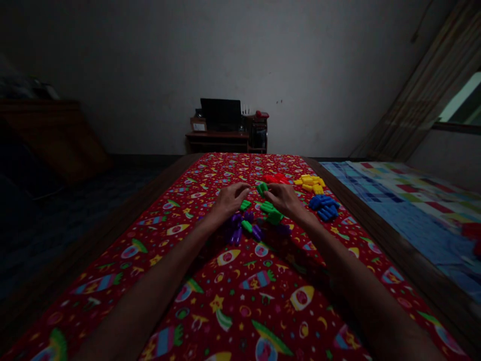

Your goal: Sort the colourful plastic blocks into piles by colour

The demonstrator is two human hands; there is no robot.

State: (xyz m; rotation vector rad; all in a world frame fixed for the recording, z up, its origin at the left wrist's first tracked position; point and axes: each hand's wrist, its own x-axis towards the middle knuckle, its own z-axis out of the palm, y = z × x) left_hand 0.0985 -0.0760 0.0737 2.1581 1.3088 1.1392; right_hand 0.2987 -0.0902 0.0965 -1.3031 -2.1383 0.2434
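Both my arms reach forward over a red patterned cloth [240, 296] on a long table. My left hand [230, 199] rests with curled fingers beside a small green block [245, 205]. My right hand [284, 198] pinches a green block [262, 188] at its fingertips. More green blocks [271, 211] and purple blocks [237, 228] lie between and just below the two hands.
Sorted heaps sit beyond the right hand: red blocks [275, 178], yellow blocks [311, 183], blue blocks [324, 207]. A wooden table edge [379, 225] runs along the right, with a checkered mat [406, 200] beside it. A desk with a dark screen [221, 114] stands at the far wall.
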